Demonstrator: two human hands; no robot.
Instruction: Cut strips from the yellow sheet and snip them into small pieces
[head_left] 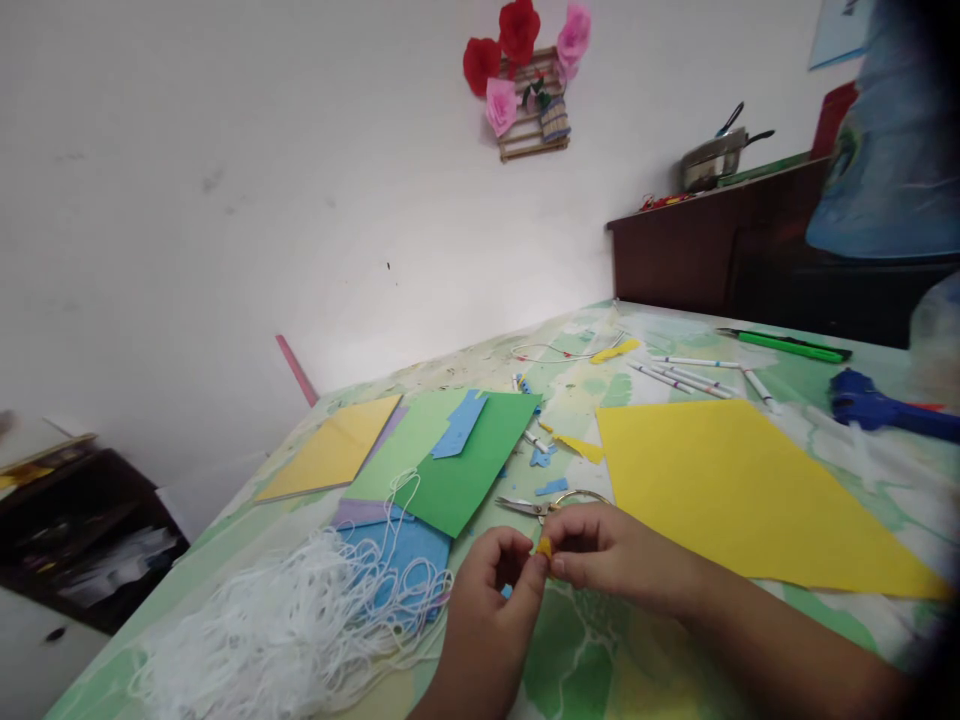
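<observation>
Between the fingertips of my left hand (499, 600) and my right hand (600, 545) is a small yellow paper piece (544, 548); both hands pinch it, and most of it is hidden by the fingers. Just beyond my right hand lie scissors (529, 507) with gold-coloured handles, partly covered by that hand. A large yellow sheet (720, 480) spreads out to the right of it. Left of my left hand is a loose heap of white string (277, 620), with strands over a blue sheet (431, 545).
Green sheets (480, 480) with a blue strip (460, 425) lie behind the string. Blue scraps (551, 487) are scattered mid-table. Several white markers (694, 378), a green cutter (791, 347) and a blue glue gun (892, 405) lie at the right. A white wall (300, 200) stands behind.
</observation>
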